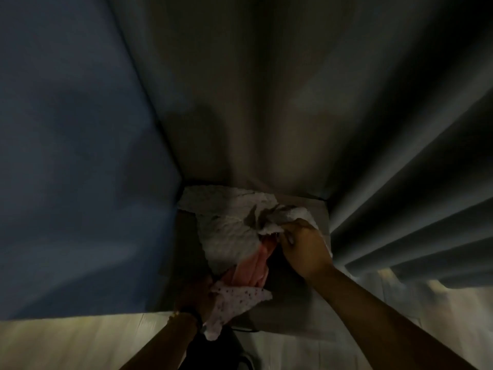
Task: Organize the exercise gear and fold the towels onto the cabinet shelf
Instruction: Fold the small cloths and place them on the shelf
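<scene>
Pinching white towel (229,231) edge, right hand (304,249) sits at pile's right; left hand (198,295) grips dotted cloth (234,303) below, pink towel (250,271) lying between both hands.

A white, nubbly towel (229,222) lies crumpled and spread on top of the pile. A pink towel (250,268) shows folded beneath it. A pale dotted cloth (234,300) hangs nearest, below the pink one.
</scene>
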Action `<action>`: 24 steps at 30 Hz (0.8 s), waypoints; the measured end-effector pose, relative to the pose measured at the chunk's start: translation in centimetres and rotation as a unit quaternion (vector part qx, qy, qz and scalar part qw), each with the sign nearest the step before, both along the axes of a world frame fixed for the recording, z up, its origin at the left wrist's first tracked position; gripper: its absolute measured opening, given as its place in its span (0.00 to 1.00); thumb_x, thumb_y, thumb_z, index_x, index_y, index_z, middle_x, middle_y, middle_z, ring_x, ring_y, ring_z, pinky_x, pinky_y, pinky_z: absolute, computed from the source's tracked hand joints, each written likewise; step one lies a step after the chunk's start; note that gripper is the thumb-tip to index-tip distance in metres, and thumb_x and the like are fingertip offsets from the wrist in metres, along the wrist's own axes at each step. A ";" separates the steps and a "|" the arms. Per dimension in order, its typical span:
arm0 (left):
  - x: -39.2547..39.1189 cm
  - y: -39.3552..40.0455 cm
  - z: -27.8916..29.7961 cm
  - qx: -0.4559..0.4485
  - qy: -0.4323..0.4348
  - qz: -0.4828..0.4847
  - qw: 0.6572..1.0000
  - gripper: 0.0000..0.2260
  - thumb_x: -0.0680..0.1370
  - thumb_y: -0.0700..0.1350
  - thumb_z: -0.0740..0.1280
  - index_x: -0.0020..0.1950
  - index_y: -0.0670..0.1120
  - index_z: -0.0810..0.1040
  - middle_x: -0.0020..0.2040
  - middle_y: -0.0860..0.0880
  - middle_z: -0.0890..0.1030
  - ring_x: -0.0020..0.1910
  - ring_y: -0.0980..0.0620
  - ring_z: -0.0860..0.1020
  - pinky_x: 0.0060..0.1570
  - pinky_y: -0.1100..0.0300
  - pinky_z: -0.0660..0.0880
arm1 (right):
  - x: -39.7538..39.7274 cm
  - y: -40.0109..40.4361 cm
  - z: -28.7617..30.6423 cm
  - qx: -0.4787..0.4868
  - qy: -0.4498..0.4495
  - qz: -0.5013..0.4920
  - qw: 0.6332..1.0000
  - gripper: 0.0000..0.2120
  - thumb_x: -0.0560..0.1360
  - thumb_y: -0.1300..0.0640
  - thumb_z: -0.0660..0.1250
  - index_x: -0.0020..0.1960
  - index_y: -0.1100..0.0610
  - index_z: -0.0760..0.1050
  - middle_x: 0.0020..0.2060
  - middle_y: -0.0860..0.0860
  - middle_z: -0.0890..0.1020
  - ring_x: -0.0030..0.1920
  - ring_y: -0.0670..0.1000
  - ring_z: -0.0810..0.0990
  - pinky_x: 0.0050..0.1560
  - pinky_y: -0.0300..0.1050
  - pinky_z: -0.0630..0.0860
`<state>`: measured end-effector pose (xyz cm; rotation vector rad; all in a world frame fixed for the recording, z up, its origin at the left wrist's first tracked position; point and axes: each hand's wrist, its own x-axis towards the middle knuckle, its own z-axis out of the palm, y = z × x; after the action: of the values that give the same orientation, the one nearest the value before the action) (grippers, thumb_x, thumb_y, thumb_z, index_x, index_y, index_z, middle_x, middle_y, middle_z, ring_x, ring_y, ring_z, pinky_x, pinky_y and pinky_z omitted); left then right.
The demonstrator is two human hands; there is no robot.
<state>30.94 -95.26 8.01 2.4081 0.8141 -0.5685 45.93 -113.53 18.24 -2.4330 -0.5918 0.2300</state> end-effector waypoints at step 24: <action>-14.5 4.8 23.5 -0.053 -0.465 0.307 0.829 0.12 0.78 0.42 0.67 0.37 0.38 0.71 0.31 0.44 0.74 0.29 0.56 0.70 0.31 0.61 0.68 | -13.3 12.0 21.6 0.177 0.024 0.258 0.950 0.13 0.75 0.66 0.67 0.34 0.55 0.74 0.28 0.43 0.76 0.31 0.39 0.73 0.34 0.28 0.67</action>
<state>16.42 -90.46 31.51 1.7871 0.9513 0.7477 32.60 -101.54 39.82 -1.8877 -1.1373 0.3590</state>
